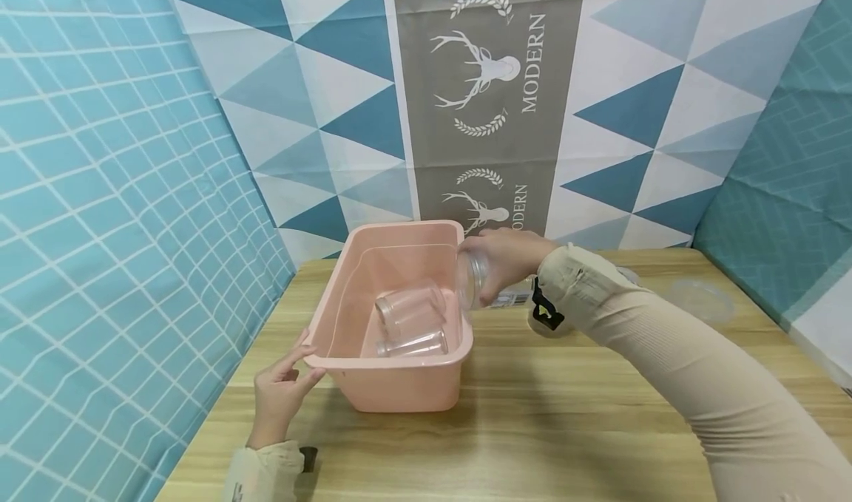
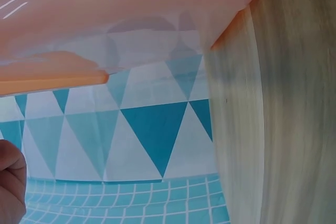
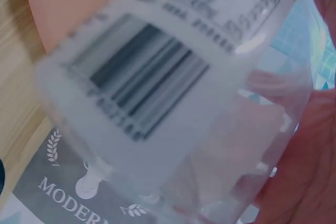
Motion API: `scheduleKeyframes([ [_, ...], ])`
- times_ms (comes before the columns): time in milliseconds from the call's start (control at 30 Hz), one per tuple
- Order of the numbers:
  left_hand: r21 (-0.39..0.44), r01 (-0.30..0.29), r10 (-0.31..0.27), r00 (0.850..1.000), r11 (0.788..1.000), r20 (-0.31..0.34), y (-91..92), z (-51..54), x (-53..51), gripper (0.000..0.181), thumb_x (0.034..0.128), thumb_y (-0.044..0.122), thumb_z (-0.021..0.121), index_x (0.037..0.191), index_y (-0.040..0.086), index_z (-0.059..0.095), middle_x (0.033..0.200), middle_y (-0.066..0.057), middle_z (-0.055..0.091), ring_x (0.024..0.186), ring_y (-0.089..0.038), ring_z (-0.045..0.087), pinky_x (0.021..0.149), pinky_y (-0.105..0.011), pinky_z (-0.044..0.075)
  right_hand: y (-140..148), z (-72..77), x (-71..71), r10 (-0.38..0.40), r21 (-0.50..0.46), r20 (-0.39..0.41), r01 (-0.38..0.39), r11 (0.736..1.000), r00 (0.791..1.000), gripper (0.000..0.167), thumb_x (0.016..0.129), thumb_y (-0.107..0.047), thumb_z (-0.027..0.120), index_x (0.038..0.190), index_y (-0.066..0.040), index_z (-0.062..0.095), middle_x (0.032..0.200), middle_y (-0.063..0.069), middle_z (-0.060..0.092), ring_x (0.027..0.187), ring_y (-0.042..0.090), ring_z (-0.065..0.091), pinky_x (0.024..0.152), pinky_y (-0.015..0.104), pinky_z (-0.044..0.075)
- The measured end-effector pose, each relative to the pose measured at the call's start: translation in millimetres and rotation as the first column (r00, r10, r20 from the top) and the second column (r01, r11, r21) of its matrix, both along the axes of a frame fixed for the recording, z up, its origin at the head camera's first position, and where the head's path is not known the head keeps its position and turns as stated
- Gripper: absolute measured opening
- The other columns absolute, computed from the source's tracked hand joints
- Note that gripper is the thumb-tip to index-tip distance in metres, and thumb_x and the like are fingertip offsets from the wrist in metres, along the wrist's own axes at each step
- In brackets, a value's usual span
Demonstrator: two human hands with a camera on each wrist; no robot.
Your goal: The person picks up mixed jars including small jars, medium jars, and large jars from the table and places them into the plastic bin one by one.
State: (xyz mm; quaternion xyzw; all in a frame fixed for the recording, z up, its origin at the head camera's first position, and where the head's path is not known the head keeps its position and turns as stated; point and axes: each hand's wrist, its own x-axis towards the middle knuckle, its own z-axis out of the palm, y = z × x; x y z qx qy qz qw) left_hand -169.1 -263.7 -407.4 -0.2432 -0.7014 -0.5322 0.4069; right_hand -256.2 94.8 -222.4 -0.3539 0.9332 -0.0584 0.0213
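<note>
A pink plastic tub (image 1: 399, 384) stands on the table with clear jars inside, one a wide jar (image 1: 409, 313) and one a narrower jar (image 1: 416, 345), both lying on their sides. My left hand (image 1: 282, 395) grips the tub's near left corner, thumb and fingers at the rim; only part of it shows in the left wrist view. At the tub's right rim, my right hand (image 1: 509, 262) holds another clear jar (image 1: 471, 280), tilted. A white barcode label on that jar (image 3: 142, 77) fills much of the right wrist view, slightly blurred.
On the wooden table (image 1: 566, 428), a clear container (image 1: 702, 300) lies at the right. Another clear labelled item (image 1: 514, 295) is partly hidden behind my right hand. Patterned cloth walls (image 1: 319, 117) border the table at the back and sides.
</note>
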Motion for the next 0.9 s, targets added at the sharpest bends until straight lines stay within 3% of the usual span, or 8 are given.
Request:
scheduleKeyframes([
  [167,-0.001,0.033,-0.033,0.999,0.999,0.017,8.7,15.1,9.6,0.029,0.0729,0.012,0.081,0.090,-0.009,0.070,0.119,0.008,0.062,0.077,0.012,0.061,0.036,-0.024,0.022,-12.5,7.6,0.4,0.076,0.058,0.025,-0.077,0.995,0.997,0.080,0.056,-0.034,0.084,0.128,-0.013,0.056,0.105,0.003,0.065,0.092,0.022,0.060,0.078,0.040,0.050],
  [267,0.006,0.048,-0.048,0.999,0.999,0.004,11.1,19.5,11.6,0.028,0.0734,0.013,0.080,0.090,-0.007,0.071,0.119,0.008,0.062,0.081,0.009,0.063,0.035,-0.024,0.020,-23.5,11.6,0.8,0.100,0.083,0.025,-0.102,0.991,0.995,0.079,0.057,-0.033,0.083,0.127,-0.011,0.056,0.103,0.002,0.065,0.093,0.021,0.060,0.080,0.038,0.050],
  [367,0.011,0.053,-0.053,0.999,0.999,-0.003,7.1,13.3,6.2,0.029,0.0734,0.015,0.080,0.091,-0.007,0.071,0.120,0.007,0.062,0.078,0.007,0.064,0.035,-0.024,0.020,-36.9,12.6,1.0,0.099,0.114,0.033,-0.103,0.988,0.994,0.078,0.058,-0.034,0.083,0.128,-0.013,0.056,0.103,0.000,0.064,0.092,0.020,0.060,0.078,0.037,0.050],
  [500,0.021,0.064,-0.064,0.998,0.998,-0.007,4.0,7.0,1.1,0.031,0.0737,0.016,0.080,0.092,-0.007,0.071,0.121,0.006,0.062,0.055,0.005,0.058,0.034,-0.025,0.020,-55.4,12.7,1.7,0.116,0.122,0.048,-0.121,0.985,0.992,0.071,0.060,-0.034,0.083,0.124,-0.018,0.057,0.101,-0.001,0.063,0.090,0.018,0.058,0.075,0.036,0.050],
  [600,0.023,0.066,-0.066,0.998,0.998,-0.006,3.2,4.0,-0.6,0.030,0.0732,0.013,0.080,0.093,-0.008,0.071,0.121,0.005,0.062,0.056,0.003,0.059,0.034,-0.025,0.020,-66.0,13.1,2.2,0.129,0.113,0.056,-0.134,0.985,0.990,0.069,0.061,-0.030,0.082,0.125,-0.017,0.056,0.101,-0.002,0.063,0.091,0.016,0.057,0.076,0.034,0.049],
  [667,0.029,0.059,-0.059,0.998,0.998,0.010,0.3,-0.8,-2.2,0.030,0.0721,0.013,0.081,0.094,-0.006,0.072,0.121,0.006,0.062,0.075,0.006,0.064,0.035,-0.025,0.020,-72.1,12.7,2.0,0.152,0.104,0.058,-0.157,0.982,0.987,0.068,0.062,-0.027,0.081,0.124,-0.015,0.056,0.100,-0.002,0.063,0.090,0.015,0.057,0.079,0.031,0.047],
  [767,0.041,0.059,-0.060,0.998,0.997,0.027,0.3,-0.3,0.2,0.029,0.0716,0.012,0.081,0.094,-0.005,0.072,0.121,0.007,0.062,0.079,0.005,0.065,0.035,-0.025,0.020,-81.2,12.3,2.4,0.197,0.087,0.067,-0.203,0.975,0.978,0.060,0.062,-0.023,0.081,0.117,-0.013,0.057,0.096,-0.001,0.062,0.087,0.014,0.056,0.079,0.027,0.046],
  [900,0.039,0.049,-0.050,0.998,0.998,0.029,0.7,0.9,1.5,0.029,0.0718,0.011,0.081,0.093,-0.006,0.071,0.121,0.007,0.062,0.067,0.007,0.061,0.035,-0.025,0.019,-90.8,11.6,3.4,0.239,0.048,0.082,-0.243,0.969,0.968,0.053,0.062,-0.019,0.081,0.108,-0.014,0.055,0.090,-0.001,0.061,0.083,0.014,0.055,0.076,0.024,0.045],
])
